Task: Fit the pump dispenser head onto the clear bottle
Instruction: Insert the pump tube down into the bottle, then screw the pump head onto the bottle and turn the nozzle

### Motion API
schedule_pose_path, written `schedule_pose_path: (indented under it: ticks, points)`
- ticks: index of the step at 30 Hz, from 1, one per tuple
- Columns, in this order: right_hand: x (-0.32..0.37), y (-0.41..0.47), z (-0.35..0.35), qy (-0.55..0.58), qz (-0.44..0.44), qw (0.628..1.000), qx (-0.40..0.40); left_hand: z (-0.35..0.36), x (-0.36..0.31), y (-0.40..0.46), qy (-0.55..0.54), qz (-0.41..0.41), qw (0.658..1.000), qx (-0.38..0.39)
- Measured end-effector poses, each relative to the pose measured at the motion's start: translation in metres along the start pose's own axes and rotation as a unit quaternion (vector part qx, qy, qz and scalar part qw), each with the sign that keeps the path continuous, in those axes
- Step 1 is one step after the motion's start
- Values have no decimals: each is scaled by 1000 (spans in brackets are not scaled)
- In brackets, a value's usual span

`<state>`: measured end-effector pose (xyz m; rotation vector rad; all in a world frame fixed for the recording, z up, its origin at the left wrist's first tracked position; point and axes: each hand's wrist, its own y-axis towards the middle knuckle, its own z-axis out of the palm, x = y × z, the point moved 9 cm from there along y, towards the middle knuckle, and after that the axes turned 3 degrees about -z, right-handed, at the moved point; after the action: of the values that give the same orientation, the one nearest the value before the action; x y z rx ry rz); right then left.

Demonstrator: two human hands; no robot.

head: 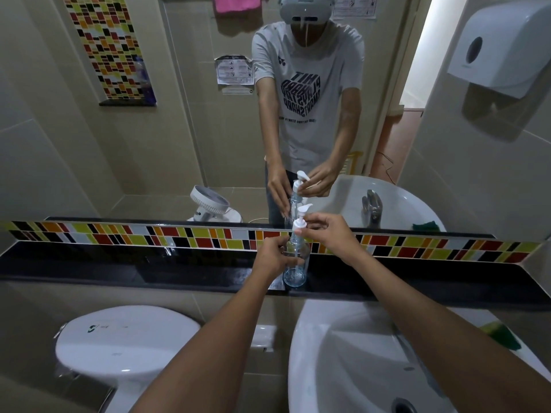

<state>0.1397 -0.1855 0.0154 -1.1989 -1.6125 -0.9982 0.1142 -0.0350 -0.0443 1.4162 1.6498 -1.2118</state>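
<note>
I'm gripping the clear bottle (295, 263) on the black ledge (119, 263) with my left hand (272, 257). My right hand (325, 231) is pinching the pump dispenser head (300, 223) at the neck; the sink (343, 353) is lying near right, its edge cut off.

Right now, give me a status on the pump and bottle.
Left hand steadying bottle on the ledge. Right hand gripping pump at the neck. Nothing in the way.

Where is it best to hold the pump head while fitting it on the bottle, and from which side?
Probably grip the pump head at its white collar, from the right, as the right hand does. The collar is round and sits on the neck; the left hand already steadies the bottle from the left.
</note>
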Motion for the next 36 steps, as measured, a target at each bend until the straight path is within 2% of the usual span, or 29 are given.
schedule_pose_path:
  ticks: [5, 15, 22, 25, 31, 33, 36]
  points:
    - [-10, -2, 10, -26, 12, 1000, -7, -1, 4, 2, -5, -10, 1000, -2]
    - [-11, -7, 12, -91, -15, 990, -109, -3, 4, 1, -8, -25, 1000, -13]
    - [-20, -13, 7, -135, -13, 981, -136, -2, 6, 4, -22, -29, 999, -8]
    - [-31, -15, 2, -101, 6, 987, -125, 0, 4, 3, -22, -20, 1000, -5]
    - [-21, -13, 22, 0, -9, 1000, -1, -3, 5, 3, -21, -16, 1000, -10]
    - [-20, -19, 19, 18, -13, 1000, -16, -2, 5, 4, -20, -12, 1000, -9]
    - [-24, -25, 1, 25, -16, 996, -81, -1, 2, 3, -8, -2, 1000, -9]
